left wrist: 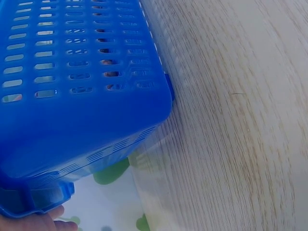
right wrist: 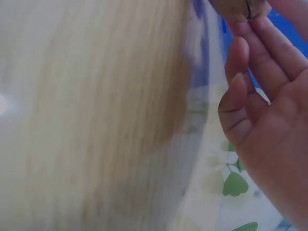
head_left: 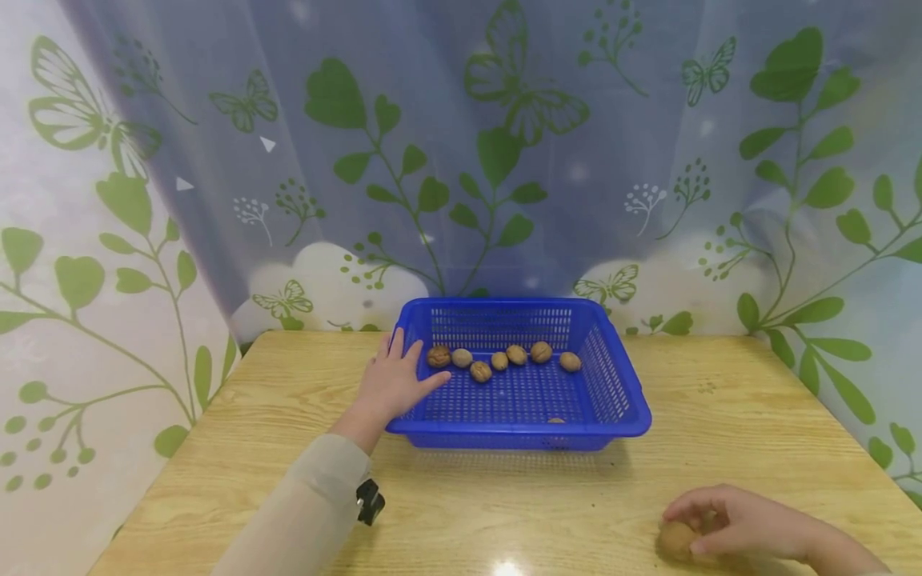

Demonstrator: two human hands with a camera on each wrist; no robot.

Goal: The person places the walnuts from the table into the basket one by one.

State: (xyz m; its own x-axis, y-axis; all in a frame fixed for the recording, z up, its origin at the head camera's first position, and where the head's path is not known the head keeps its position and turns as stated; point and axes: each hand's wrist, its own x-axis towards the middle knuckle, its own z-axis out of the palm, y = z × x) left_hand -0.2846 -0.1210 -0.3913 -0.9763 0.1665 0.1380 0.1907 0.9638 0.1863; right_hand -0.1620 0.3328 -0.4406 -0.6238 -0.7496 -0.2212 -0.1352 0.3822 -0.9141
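Observation:
My left hand [head_left: 392,384] rests on the left rim of a blue plastic basket [head_left: 504,428], fingers spread and the thumb reaching over the inside. At the lower left of the left wrist view, fingertips [left wrist: 57,224] show past the basket's lip [left wrist: 43,197]. Near the front right of the table, my right hand [head_left: 749,524] pinches a walnut [head_left: 677,542] between thumb and fingers. The right wrist view catches this walnut [right wrist: 240,8] at its top edge, a dark seam visible on the shell. Several walnuts [head_left: 516,354] lie along the back of the basket.
Another walnut [head_left: 556,421] is mostly hidden behind the basket's front wall. The basket stands on a wood-grain table [head_left: 288,432], toward its back edge. Behind hangs a curtain [head_left: 446,200] printed with leaves and butterflies. A black wrist strap piece [head_left: 370,502] sits by the left sleeve.

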